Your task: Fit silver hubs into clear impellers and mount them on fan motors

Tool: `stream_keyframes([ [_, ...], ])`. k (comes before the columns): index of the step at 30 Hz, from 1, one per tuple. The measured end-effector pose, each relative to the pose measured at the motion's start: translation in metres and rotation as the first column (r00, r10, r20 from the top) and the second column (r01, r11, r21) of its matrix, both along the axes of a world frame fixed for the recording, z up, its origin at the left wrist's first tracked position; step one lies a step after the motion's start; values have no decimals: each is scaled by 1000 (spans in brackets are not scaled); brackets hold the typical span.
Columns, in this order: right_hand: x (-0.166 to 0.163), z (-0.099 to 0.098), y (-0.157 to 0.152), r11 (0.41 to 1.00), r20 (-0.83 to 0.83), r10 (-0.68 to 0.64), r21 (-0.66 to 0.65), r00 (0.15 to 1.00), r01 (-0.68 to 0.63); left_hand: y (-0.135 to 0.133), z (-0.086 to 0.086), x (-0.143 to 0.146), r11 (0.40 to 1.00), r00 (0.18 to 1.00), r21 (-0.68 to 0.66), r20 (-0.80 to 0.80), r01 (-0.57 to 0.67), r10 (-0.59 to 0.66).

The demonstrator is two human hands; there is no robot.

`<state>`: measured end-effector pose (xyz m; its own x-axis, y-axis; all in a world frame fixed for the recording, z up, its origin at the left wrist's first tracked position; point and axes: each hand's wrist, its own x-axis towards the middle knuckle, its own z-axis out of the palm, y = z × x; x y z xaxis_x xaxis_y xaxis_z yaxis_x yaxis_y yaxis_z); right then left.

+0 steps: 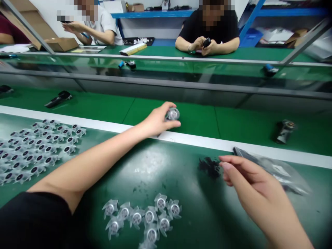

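My left hand [160, 121] is stretched out over the green conveyor belt, its thumb and fingers curled around a round grey part [173, 114] with a ringed end; the rest of that part is hidden by the hand. Over the near tabletop, my right hand [249, 180] has thumb and fingertips drawn together in a pinch. Whatever lies between them, if anything, is too small to make out. Just left of those fingertips is a small pile of tiny black pieces [209, 167]. Several clear fan wheels [137, 217] with silver hubs lie on the table nearest me.
Many clear fan wheels with dark hubs [41, 147] cover the left tabletop. A clear plastic bag [282, 173] lies beyond my right hand. On the belt sit a black device [59, 99] and a grey housing [284, 131]. Metal rails [145, 81] separate me from co-workers opposite.
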<state>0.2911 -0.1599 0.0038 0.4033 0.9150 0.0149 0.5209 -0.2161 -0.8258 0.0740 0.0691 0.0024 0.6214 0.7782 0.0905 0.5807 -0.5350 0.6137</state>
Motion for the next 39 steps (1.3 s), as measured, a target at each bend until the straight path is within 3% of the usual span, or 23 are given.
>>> stream_keyframes([
  [3, 5, -11, -2, 988, 340, 102, 78, 935, -136, 43, -4, -4, 993, 994, 118, -103, -31, 43],
  [6, -1, -20, -1, 943, 539, 217, 100, 814, -317, 60, -5, -8, 971, 976, 233, -195, -52, 99],
  [9, -10, -28, 0, 918, 604, 272, 70, 750, -389, 52, -7, -8, 954, 954, 296, -272, -43, 127],
  [15, -15, -33, -2, 884, 757, 307, -2, 577, -467, 31, -13, -6, 967, 913, 235, -407, 98, 6],
  [18, -14, -30, -1, 853, 823, 319, -33, 470, -521, 17, -1, -16, 947, 937, 307, -348, 92, 21],
  [20, -16, -26, 2, 836, 856, 332, -73, 396, -544, -3, 13, -27, 935, 969, 322, -237, 150, -74],
  [22, -21, -22, 6, 833, 877, 345, -122, 334, -540, -30, 27, -39, 921, 933, 163, -126, 353, -336],
  [23, -23, -20, 8, 835, 884, 351, -146, 309, -530, -45, 33, -44, 875, 873, 13, -76, 484, -481],
  [24, -26, -19, 10, 839, 888, 356, -166, 291, -518, -59, 37, -49, 787, 794, -147, -17, 599, -608],
  [26, -31, -17, 14, 847, 891, 364, -195, 272, -494, -83, 38, -53, 615, 669, -343, 53, 710, -742],
  [28, -34, -16, 17, 854, 887, 371, -211, 273, -475, -99, 33, -53, 555, 603, -381, 8, 739, -798],
  [30, -36, -17, 18, 861, 876, 380, -217, 298, -461, -106, 26, -49, 573, 576, -333, -98, 749, -811],
  [33, -35, -17, 20, 878, 834, 382, -194, 398, -438, -103, 21, -48, 639, 609, -266, -196, 722, -769],
  [36, -33, -10, 22, 898, 736, 372, -133, 565, -418, -95, 22, -53, 739, 699, -244, -241, 628, -673],
  [39, -36, -3, 21, 921, 570, 362, -95, 738, -378, -87, 19, -55, 792, 758, -263, -240, 551, -607],
])
